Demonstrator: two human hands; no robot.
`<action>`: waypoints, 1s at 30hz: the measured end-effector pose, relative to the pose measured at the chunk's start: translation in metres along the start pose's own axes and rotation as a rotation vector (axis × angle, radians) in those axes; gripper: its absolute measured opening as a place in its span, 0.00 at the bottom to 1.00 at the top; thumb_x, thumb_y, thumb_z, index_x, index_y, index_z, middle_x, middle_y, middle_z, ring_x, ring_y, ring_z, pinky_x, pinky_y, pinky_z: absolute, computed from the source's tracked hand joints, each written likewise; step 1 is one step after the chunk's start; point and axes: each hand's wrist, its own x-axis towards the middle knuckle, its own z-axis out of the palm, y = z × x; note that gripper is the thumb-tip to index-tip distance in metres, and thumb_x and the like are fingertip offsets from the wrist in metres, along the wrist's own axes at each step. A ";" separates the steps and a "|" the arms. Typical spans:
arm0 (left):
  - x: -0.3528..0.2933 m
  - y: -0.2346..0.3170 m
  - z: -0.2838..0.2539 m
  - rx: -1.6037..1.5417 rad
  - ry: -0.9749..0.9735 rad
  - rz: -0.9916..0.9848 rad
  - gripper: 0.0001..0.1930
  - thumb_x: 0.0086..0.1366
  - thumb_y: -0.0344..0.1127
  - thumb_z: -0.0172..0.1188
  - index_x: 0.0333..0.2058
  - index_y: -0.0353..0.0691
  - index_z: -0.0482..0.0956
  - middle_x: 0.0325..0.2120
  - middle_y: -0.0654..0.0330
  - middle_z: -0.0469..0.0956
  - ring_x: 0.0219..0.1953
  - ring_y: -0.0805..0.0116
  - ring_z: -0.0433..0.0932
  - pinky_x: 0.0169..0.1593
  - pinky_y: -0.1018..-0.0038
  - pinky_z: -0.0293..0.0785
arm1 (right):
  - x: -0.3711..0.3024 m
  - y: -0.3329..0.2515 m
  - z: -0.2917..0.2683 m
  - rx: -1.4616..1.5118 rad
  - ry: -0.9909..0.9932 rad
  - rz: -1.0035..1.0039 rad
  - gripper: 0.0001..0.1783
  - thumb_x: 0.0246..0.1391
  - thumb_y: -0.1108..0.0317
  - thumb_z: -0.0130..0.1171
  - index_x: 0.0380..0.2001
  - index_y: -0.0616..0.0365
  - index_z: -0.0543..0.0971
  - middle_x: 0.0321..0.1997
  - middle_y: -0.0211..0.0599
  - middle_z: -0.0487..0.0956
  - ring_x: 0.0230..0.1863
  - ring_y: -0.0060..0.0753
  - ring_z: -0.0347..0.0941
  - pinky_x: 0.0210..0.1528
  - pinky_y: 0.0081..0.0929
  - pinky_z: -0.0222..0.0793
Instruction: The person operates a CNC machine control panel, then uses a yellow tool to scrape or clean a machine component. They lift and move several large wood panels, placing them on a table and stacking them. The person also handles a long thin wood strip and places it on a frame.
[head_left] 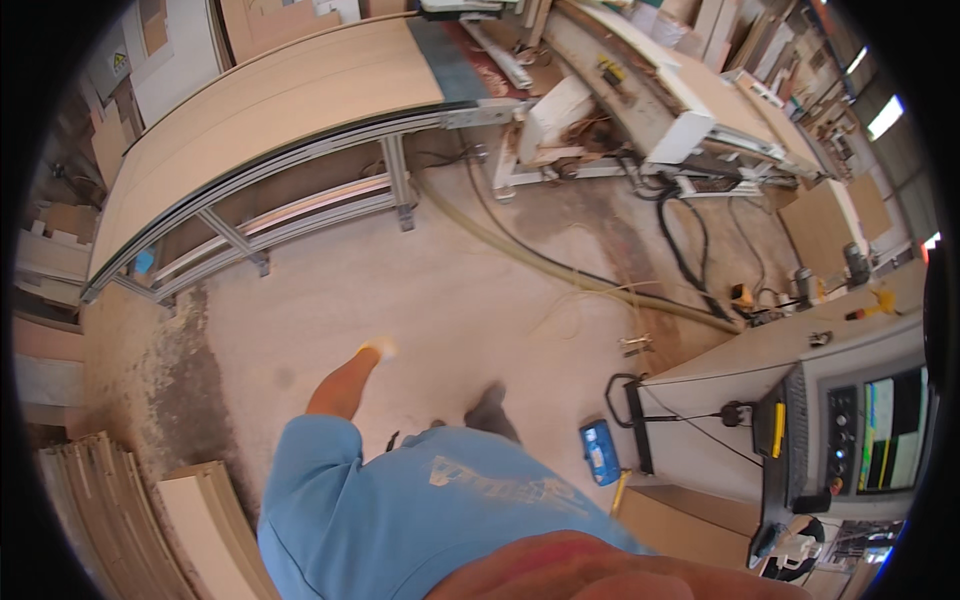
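Observation:
My left hand [378,349] hangs low over the concrete floor, at the end of a bare forearm below a blue short sleeve. It looks pale with a yellow edge, perhaps a glove, and is too blurred for its fingers to be told apart. Nothing can be made out in it, and it touches nothing that I can see. No part of my right hand shows. Ahead of me lies a long board-topped machine table [290,82] with a metal frame, well away from the hand.
Hoses and cables [560,268] cross the floor toward the right. A control desk with a screen [893,430] and a keyboard [787,440] is at my right. A blue case [600,452] lies near its base. Board strips [115,520] are stacked at lower left.

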 end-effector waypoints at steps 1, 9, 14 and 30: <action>0.014 0.008 -0.029 -0.064 0.093 0.003 0.23 0.67 0.46 0.51 0.51 0.37 0.85 0.55 0.41 0.80 0.59 0.44 0.79 0.59 0.52 0.75 | 0.019 -0.038 0.000 -0.059 -0.003 -0.025 0.23 0.71 0.49 0.49 0.45 0.61 0.79 0.43 0.46 0.81 0.38 0.42 0.81 0.38 0.42 0.77; 0.040 0.048 -0.128 -0.594 0.027 0.353 0.21 0.67 0.43 0.57 0.52 0.37 0.83 0.42 0.50 0.85 0.37 0.60 0.84 0.45 0.63 0.80 | 0.161 -0.472 0.051 -0.514 -0.125 -0.424 0.28 0.70 0.51 0.49 0.34 0.68 0.84 0.29 0.50 0.85 0.24 0.43 0.83 0.25 0.42 0.79; 0.046 -0.096 -0.089 -0.157 0.081 -0.050 0.14 0.65 0.39 0.56 0.36 0.35 0.86 0.37 0.45 0.86 0.39 0.49 0.85 0.45 0.55 0.81 | 0.119 -0.733 0.170 -0.460 -0.323 -0.543 0.24 0.67 0.54 0.46 0.35 0.65 0.81 0.29 0.48 0.85 0.24 0.39 0.83 0.26 0.38 0.79; 0.196 -0.357 -0.264 -1.805 0.888 -0.861 0.17 0.74 0.42 0.54 0.52 0.37 0.80 0.31 0.52 0.84 0.16 0.69 0.73 0.19 0.73 0.69 | 0.071 -1.238 0.254 -0.632 0.508 -1.228 0.19 0.58 0.55 0.56 0.46 0.53 0.83 0.55 0.46 0.82 0.58 0.59 0.74 0.61 0.51 0.71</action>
